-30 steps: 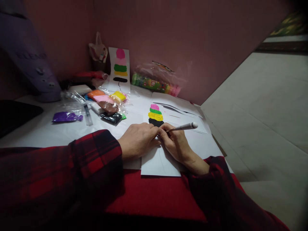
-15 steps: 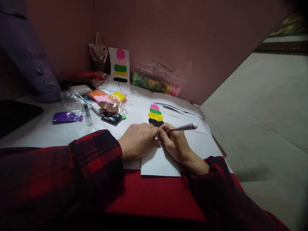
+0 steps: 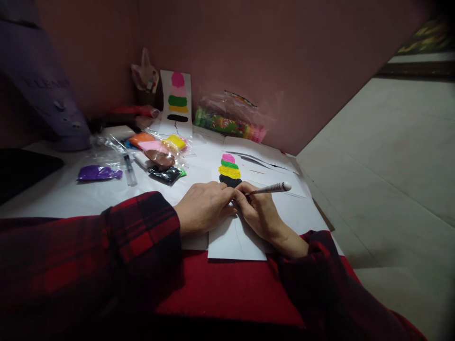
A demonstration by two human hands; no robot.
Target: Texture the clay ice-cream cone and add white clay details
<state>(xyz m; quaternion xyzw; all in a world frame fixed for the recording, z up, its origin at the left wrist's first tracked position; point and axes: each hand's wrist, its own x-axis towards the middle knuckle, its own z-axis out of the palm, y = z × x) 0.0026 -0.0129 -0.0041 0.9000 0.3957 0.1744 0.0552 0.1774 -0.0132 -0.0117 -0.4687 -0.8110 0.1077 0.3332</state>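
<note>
A white card (image 3: 236, 239) lies near the table's front edge, bearing stacked pink, green, yellow and black clay shapes (image 3: 230, 171). My right hand (image 3: 261, 208) rests on the card, its fingers closed round a patterned pen-like tool (image 3: 272, 188) whose rounded end points right; its tip is hidden. Against its fingertips, just below the black shape, lies my left hand (image 3: 206, 206), palm down with bent fingers pressed together. Whatever its fingertips hold, if anything, is hidden.
Left of the card are bagged clay pieces, among them purple (image 3: 99, 173) and black (image 3: 165, 174), and a clear tube (image 3: 130, 170). Behind stand a similar coloured card (image 3: 177, 102), a plastic bag of clay sticks (image 3: 231, 124) and a purple bottle (image 3: 57, 94).
</note>
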